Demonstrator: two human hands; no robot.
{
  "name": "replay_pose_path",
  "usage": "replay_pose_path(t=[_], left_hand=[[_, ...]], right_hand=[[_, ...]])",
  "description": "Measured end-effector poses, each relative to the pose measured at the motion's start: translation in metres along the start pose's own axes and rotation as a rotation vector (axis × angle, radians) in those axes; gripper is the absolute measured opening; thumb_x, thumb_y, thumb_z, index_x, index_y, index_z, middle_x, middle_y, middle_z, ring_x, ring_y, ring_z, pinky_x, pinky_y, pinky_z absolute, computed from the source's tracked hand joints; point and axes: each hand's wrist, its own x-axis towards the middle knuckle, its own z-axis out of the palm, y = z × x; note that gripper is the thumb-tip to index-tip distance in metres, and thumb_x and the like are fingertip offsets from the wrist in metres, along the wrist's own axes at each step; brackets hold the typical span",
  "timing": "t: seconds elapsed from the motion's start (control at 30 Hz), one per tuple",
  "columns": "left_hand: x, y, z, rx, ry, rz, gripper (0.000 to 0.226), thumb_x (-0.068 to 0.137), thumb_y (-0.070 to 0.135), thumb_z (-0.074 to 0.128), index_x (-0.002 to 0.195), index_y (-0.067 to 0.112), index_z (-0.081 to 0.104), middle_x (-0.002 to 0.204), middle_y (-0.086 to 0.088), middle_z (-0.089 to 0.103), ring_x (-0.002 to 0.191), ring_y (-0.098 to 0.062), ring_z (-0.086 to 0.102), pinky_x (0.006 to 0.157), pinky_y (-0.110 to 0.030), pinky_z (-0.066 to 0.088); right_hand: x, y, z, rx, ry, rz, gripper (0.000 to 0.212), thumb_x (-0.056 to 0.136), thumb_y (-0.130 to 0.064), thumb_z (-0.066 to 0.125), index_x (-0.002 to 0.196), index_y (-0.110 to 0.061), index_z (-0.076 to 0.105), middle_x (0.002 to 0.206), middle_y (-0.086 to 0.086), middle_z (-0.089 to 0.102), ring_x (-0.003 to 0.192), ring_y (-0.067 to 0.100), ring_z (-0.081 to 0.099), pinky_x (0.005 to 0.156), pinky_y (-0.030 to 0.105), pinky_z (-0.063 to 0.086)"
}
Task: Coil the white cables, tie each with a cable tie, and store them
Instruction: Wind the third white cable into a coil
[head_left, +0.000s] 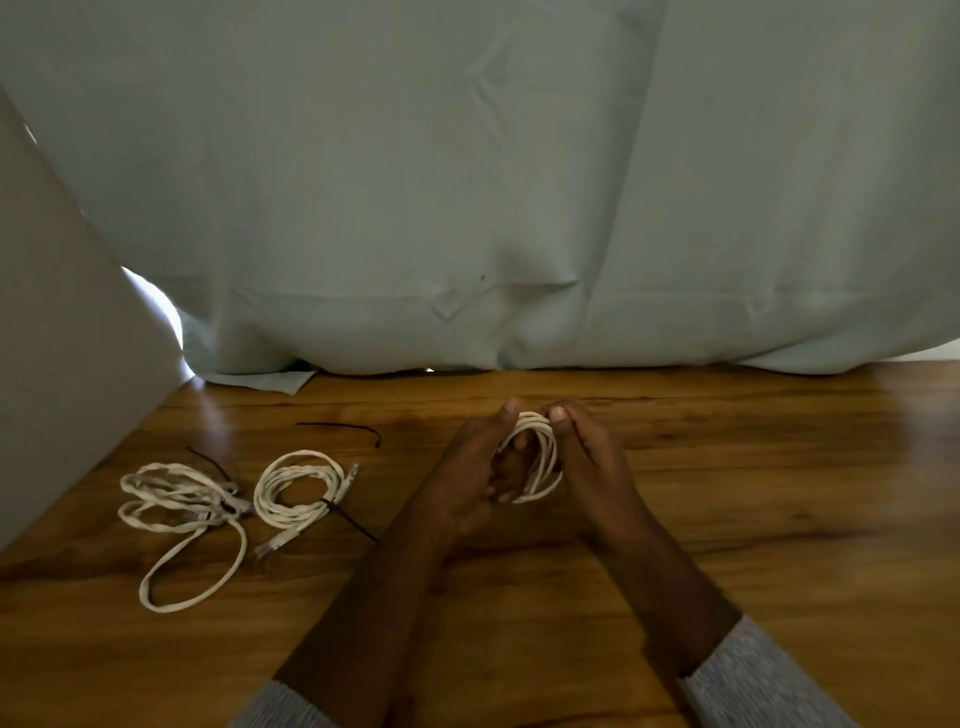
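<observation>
Hands are meeting above the middle of the wooden tabletop (727, 467), and a small coil of white cable (537, 457) is sitting upright between them. The left hand (467, 478) is cradling the coil from its side, with the thumb pressing on the top of the loops and fingers curling through the middle. The right hand (592, 462) is closing on the coil's other side, its thumb tip pinching the top of the loops just beside the left thumb. Both hands are gripping this one coil, holding it slightly above the wood.

Well to the left of the hands, a tied coil (298, 491) is lying flat, with a black cable tie (343, 514) cinching its near side and trailing toward the left forearm. Just beside it, further left, a looser bundle (179, 512) is sprawling, one long loop reaching toward the near edge. A loose black tie (343, 428) is lying behind the two, apart from them. A pale green cloth (467, 182) is hanging behind the tabletop
</observation>
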Motion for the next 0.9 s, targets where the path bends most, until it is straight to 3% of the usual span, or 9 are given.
replay_pose_path(t=[0.17, 0.27, 0.37, 0.47, 0.53, 0.6, 0.7, 0.8, 0.9], left_hand=[[0.003, -0.011, -0.001, 0.078, 0.072, -0.042, 0.047, 0.091, 0.057, 0.048, 0.067, 0.017, 0.056, 0.041, 0.001, 0.037, 0.033, -0.012, 0.029, 0.043, -0.024, 0.025], [0.004, -0.014, 0.008, 0.081, 0.107, -0.063, 0.048, 0.093, 0.057, 0.046, 0.069, 0.016, 0.057, 0.044, 0.000, 0.041, 0.038, -0.013, 0.036, 0.046, -0.024, 0.030], [-0.001, -0.013, 0.009, 0.097, 0.134, -0.044, 0.047, 0.091, 0.059, 0.051, 0.073, 0.016, 0.058, 0.050, 0.001, 0.043, 0.044, -0.012, 0.040, 0.050, -0.024, 0.033], [-0.010, -0.013, 0.003, 0.108, 0.167, -0.033, 0.058, 0.073, 0.074, 0.066, 0.076, 0.017, 0.063, 0.057, 0.001, 0.045, 0.051, -0.013, 0.041, 0.053, -0.028, 0.033], [-0.014, -0.011, -0.006, 0.088, 0.290, -0.094, 0.078, 0.063, 0.085, 0.065, 0.089, 0.012, 0.069, 0.068, -0.005, 0.060, 0.060, -0.018, 0.054, 0.055, -0.028, 0.040], [-0.018, -0.006, -0.021, 0.044, 0.479, -0.169, 0.086, 0.060, 0.088, 0.061, 0.106, 0.017, 0.072, 0.095, -0.004, 0.074, 0.085, -0.021, 0.070, 0.071, -0.035, 0.056], [-0.027, 0.006, -0.053, 0.108, 0.747, -0.172, 0.068, 0.076, 0.074, 0.062, 0.119, 0.022, 0.066, 0.112, -0.005, 0.071, 0.098, -0.024, 0.069, 0.077, -0.039, 0.057], [-0.035, 0.020, -0.074, 0.182, 0.818, -0.086, 0.032, 0.089, 0.039, 0.066, 0.094, 0.009, 0.074, 0.092, -0.011, 0.075, 0.085, -0.026, 0.071, 0.067, -0.034, 0.054], [-0.039, 0.030, -0.087, 0.136, 0.875, -0.027, 0.025, 0.088, 0.029, 0.065, 0.078, 0.007, 0.072, 0.077, -0.012, 0.072, 0.073, -0.027, 0.068, 0.064, -0.037, 0.052]], right_hand=[[-0.003, 0.007, 0.029, 0.085, 0.230, 0.269, 0.053, 0.103, -0.050, 0.043, 0.068, -0.018, 0.066, 0.063, 0.002, 0.067, 0.061, 0.018, 0.063, 0.060, 0.043, 0.052], [0.001, 0.009, 0.034, -0.042, 0.295, 0.240, 0.069, 0.098, -0.066, 0.030, 0.062, -0.016, 0.061, 0.056, 0.006, 0.064, 0.053, 0.025, 0.065, 0.055, 0.045, 0.055], [0.008, 0.008, 0.036, -0.247, 0.341, 0.084, 0.060, 0.106, -0.053, 0.028, 0.061, -0.022, 0.051, 0.054, -0.001, 0.056, 0.051, 0.017, 0.057, 0.052, 0.038, 0.046], [0.011, 0.010, 0.047, -0.232, 0.261, 0.008, 0.059, 0.107, -0.050, 0.025, 0.064, -0.021, 0.053, 0.054, -0.001, 0.055, 0.049, 0.016, 0.056, 0.049, 0.036, 0.045], [0.011, 0.011, 0.061, -0.177, 0.186, -0.022, 0.056, 0.107, -0.047, 0.029, 0.063, -0.022, 0.053, 0.053, -0.005, 0.053, 0.047, 0.007, 0.052, 0.047, 0.027, 0.040], [0.012, 0.008, 0.075, -0.126, 0.087, -0.056, 0.049, 0.108, -0.037, 0.038, 0.065, -0.024, 0.056, 0.054, -0.005, 0.055, 0.048, 0.004, 0.052, 0.048, 0.020, 0.036], [0.015, 0.005, 0.094, -0.050, -0.111, -0.078, 0.038, 0.107, -0.031, 0.046, 0.077, -0.027, 0.069, 0.067, -0.004, 0.069, 0.061, 0.007, 0.065, 0.056, 0.029, 0.049], [0.017, 0.001, 0.110, 0.032, -0.226, -0.006, 0.034, 0.106, -0.031, 0.048, 0.083, -0.027, 0.073, 0.077, -0.005, 0.074, 0.070, 0.004, 0.068, 0.064, 0.027, 0.051], [0.032, 0.001, 0.123, 0.079, -0.196, 0.121, 0.045, 0.108, -0.031, 0.043, 0.079, -0.016, 0.074, 0.075, -0.001, 0.074, 0.067, 0.004, 0.065, 0.065, 0.023, 0.048]])
